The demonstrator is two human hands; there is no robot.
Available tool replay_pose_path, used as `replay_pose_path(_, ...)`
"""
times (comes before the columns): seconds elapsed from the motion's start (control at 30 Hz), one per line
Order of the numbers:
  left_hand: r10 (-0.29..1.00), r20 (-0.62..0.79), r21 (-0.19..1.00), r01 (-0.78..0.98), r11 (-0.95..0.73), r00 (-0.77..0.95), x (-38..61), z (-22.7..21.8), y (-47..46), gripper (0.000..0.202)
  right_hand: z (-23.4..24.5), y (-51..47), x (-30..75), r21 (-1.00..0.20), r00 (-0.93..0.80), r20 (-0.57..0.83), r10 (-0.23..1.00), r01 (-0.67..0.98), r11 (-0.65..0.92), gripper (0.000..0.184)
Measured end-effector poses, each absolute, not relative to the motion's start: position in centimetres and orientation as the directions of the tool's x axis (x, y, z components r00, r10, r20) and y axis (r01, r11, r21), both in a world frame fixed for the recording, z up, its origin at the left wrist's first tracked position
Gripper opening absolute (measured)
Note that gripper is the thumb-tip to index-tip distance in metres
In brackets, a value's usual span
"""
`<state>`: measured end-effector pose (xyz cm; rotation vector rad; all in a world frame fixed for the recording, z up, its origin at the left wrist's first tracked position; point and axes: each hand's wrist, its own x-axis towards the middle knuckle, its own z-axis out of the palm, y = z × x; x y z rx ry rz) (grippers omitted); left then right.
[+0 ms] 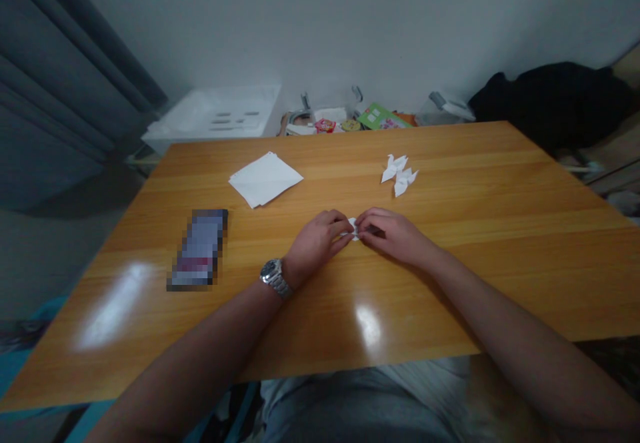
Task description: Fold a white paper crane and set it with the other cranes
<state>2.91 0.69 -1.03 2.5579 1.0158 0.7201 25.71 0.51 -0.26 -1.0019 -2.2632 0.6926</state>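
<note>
Between my hands, low over the wooden table (pixel 320 309), is a small white folded paper (pixel 354 229). My left hand (pixel 319 239), with a metal watch (pixel 274 276) on its wrist, pinches the paper's left side. From the right, my right hand (pixel 393 233) grips the other side with closed fingers. The fingertips cover much of the paper, so its folded shape is hard to make out. Beyond my right hand lie two white origami birds (pixel 403 177), touching or nearly so.
Left of the birds lies a stack of white paper sheets (pixel 266 179). A pixelated phone-like slab (pixel 200 249) rests at the left. Behind the table's far edge are a white plastic bin (pixel 225 113), a green package (pixel 380 117) and a dark cloth heap (pixel 550 106).
</note>
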Motion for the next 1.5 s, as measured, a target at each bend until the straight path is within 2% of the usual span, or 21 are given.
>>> replay_pose_path(0.23, 0.751, 0.342, 0.471, 0.588, -0.657, 0.565, 3.6, -0.8, 0.5, 0.015, -0.4, 0.6, 25.3, -0.668, -0.517, 0.296, 0.803, 0.489, 0.561, 0.010)
replay_pose_path(0.4, 0.793, 0.364, 0.569, 0.557, -0.605, 0.489, 3.8, -1.1, 0.6, 0.010, -0.6, 0.8, 25.3, -0.679, -0.507, 0.280, 0.815, 0.496, 0.541, 0.009)
replay_pose_path(0.63, 0.853, 0.312, 0.655, 0.556, -0.512, 0.418, 4.0, -1.3, 1.0, 0.007, -0.9, 0.8, 25.1, -0.676, -0.450, 0.279, 0.848, 0.535, 0.506, 0.008)
replay_pose_path(1.03, 0.869, 0.298, 0.651, 0.582, -0.488, 0.395, 4.3, -1.2, 1.2, 0.009, -1.4, 1.3, 25.4, -0.652, -0.366, 0.240, 0.899, 0.625, 0.429, 0.010)
replay_pose_path(1.37, 0.869, 0.313, 0.659, 0.571, -0.489, 0.383, 4.4, -1.3, 1.1, 0.008, -1.1, 1.6, 25.0, -0.667, -0.328, 0.168, 0.930, 0.657, 0.352, 0.005)
replay_pose_path(1.5, 0.868, 0.292, 0.670, 0.562, -0.485, 0.401, 4.2, -1.2, 1.1, 0.011, -1.3, 1.6, 25.0, -0.662, -0.322, 0.184, 0.929, 0.658, 0.359, 0.003)
